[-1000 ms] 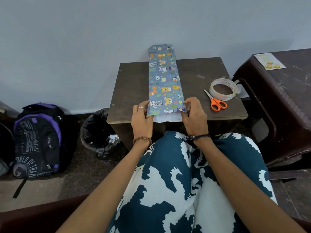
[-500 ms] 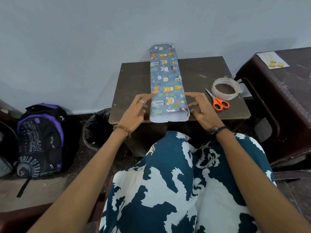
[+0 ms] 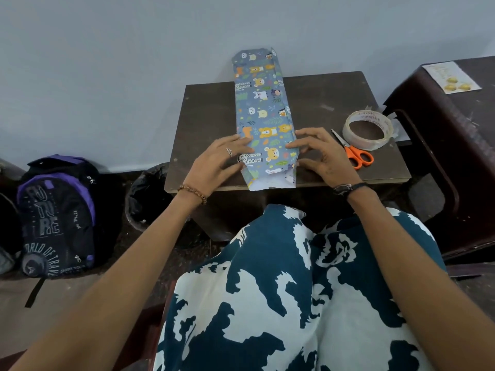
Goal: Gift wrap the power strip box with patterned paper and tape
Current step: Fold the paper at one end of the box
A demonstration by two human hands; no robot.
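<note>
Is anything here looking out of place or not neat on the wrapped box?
Yes. The wrapped box is longer than the small table: its far end sticks out past the back edge towards the wall. The near end of the paper is still open and unfolded, showing its white inside. Both ends look unsealed.
</note>
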